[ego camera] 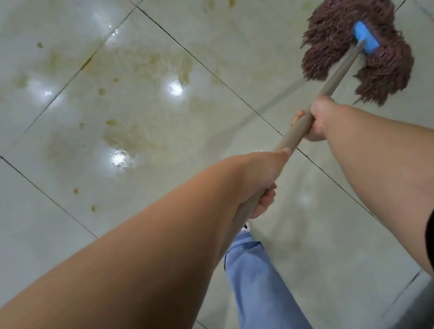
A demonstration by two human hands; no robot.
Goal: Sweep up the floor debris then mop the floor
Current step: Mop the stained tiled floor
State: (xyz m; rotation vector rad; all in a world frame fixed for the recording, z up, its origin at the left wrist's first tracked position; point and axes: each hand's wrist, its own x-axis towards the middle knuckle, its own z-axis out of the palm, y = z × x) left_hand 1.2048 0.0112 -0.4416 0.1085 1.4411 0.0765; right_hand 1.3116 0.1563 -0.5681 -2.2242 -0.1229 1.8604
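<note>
With both hands, left [258,183] low and right [317,120] higher, wrapped tight round the mop handle [338,78], I should drag the mop head [338,40], resting on the tiles at far right, leftward through the yellowish stains [132,138] with overlapping strokes.

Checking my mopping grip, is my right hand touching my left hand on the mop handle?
Apart. The head view shows the right hand gripping higher toward the mop head, the left hand lower, with a bare stretch of mop handle between them.
</note>
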